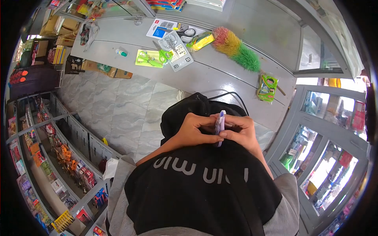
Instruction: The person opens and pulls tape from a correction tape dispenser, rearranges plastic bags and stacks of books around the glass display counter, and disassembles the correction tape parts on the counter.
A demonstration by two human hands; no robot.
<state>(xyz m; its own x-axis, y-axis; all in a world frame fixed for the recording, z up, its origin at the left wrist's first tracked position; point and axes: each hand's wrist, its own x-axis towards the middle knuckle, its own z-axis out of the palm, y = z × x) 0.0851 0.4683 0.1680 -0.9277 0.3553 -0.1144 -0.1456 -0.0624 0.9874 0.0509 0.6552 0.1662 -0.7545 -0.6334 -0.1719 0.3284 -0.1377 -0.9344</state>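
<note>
Between my left hand (197,129) and my right hand (239,131) is a thin purple-and-white item (220,128), seen nearly edge-on, so its kind is hard to make out. Fingers and thumbs of both hands close on its two sides, in front of my black top. On the grey counter ahead lie green-handled scissors (165,56) on a yellow card (139,59). Beside them are an opened clear blister pack on a printed card (183,59) and black-handled scissors (189,32) on a white card. A yellow packet (202,41) lies near a multicoloured fluffy duster (236,49).
A green packet (267,88) lies at the counter's right end, and a small green-and-white bottle (121,52) at the left. Shelves of packaged goods (63,151) stand at left. A glass-fronted cabinet (301,145) is on the right. Tiled floor (118,98) shows below the counter.
</note>
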